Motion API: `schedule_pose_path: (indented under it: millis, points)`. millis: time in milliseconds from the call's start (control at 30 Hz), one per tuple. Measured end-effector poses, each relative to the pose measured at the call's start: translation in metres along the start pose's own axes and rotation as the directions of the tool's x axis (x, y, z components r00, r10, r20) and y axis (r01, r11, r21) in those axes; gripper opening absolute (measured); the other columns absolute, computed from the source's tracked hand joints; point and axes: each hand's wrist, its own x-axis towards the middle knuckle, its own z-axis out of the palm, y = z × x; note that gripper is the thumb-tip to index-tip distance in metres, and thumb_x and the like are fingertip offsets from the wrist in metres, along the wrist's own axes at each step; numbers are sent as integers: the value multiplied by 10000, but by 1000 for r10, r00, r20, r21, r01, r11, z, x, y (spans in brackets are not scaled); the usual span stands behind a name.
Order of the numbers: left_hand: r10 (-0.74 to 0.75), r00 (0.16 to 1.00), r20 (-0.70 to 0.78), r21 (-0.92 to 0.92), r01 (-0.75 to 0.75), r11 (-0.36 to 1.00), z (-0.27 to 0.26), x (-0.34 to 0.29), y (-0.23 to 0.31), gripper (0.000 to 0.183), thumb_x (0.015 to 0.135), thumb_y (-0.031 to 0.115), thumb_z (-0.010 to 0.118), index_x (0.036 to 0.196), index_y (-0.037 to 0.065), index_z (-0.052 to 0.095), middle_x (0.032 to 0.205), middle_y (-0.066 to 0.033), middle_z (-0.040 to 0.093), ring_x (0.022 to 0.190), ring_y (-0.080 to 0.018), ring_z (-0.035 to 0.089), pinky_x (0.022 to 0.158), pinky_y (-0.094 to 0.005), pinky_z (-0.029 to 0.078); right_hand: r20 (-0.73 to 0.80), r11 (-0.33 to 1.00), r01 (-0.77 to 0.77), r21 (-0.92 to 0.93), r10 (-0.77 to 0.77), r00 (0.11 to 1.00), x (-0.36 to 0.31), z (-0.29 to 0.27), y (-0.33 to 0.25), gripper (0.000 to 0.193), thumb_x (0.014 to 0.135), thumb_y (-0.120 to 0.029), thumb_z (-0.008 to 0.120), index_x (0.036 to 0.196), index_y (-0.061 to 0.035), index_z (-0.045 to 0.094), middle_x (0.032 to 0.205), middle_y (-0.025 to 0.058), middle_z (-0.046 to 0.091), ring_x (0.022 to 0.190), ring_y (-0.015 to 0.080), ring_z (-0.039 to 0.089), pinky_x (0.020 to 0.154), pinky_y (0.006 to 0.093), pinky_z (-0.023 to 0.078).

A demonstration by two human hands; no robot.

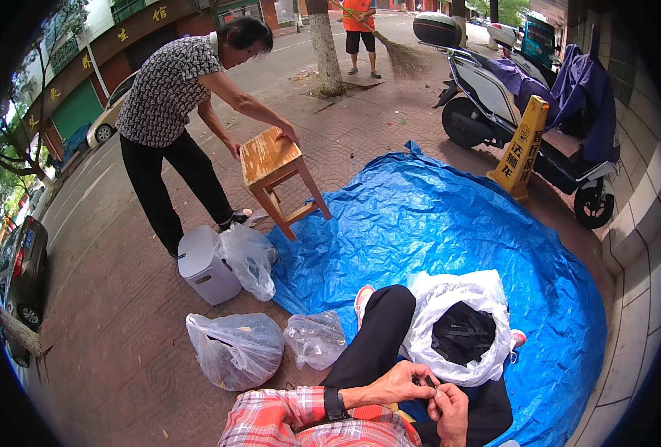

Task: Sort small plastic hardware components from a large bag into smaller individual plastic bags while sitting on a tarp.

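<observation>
My left hand [401, 383] comes in with a dark band on its wrist, its thumb and fingers pinched on a small black piece [429, 381]. Close against it is my right hand [449, 411], fingers curled and touching around the same spot; what it grips is mostly hidden. Just beyond both hands, between my legs, a white plastic bag [417, 337] stands with its mouth spread wide. Inside it lies a heap of black strip-like pieces [463, 333].
I sit at a blue tarp [434, 216]. Left of me are a full clear bag [235, 350], a smaller clear bag [315, 339] and a white bin [207, 266]. A person lifts a wooden stool [272, 158]. A yellow sign [520, 149] and scooter [487, 104] stand right.
</observation>
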Motion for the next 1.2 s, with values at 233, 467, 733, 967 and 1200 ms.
schedule_pose_path:
  millis: [233,467,733,967,1200]
  points:
    - [283,952,-120,276,-242,930,10,10,-18,207,783,119,660,923,-23,604,707,-24,603,618,-59,520,565,-221,432,-108,614,299,-730,-536,837,5,24,2,192,784,-103,619,824,22,480,757,113,503,592,193,515,535,305,415]
    - [197,977,-82,203,-177,963,25,5,-10,219,807,119,636,972,-20,598,718,-42,609,646,-60,551,545,-209,446,-388,791,157,-591,-450,804,6,8,26,248,908,-159,473,731,14,448,549,69,449,413,120,451,383,268,368]
    - [188,943,-275,110,-164,980,14,15,-9,117,777,2,643,890,-16,621,748,-29,609,703,-66,561,617,-208,476,-289,778,245,-578,-476,831,29,10,20,162,825,-125,603,831,19,528,693,161,576,607,286,585,539,356,453]
    - [121,969,-215,-173,-160,972,32,21,-5,196,788,55,660,957,-3,581,735,-18,584,523,-19,421,453,-171,301,-348,965,208,161,-141,927,24,-4,24,239,901,-222,521,784,-14,515,606,-3,510,505,40,473,423,197,374]
    - [-44,979,-198,-289,-16,957,27,11,-14,150,840,97,583,956,2,574,620,8,502,450,-25,337,408,-189,242,-312,974,227,-18,-221,924,14,-2,21,228,894,-214,534,773,-22,512,596,-3,500,497,41,466,430,185,374]
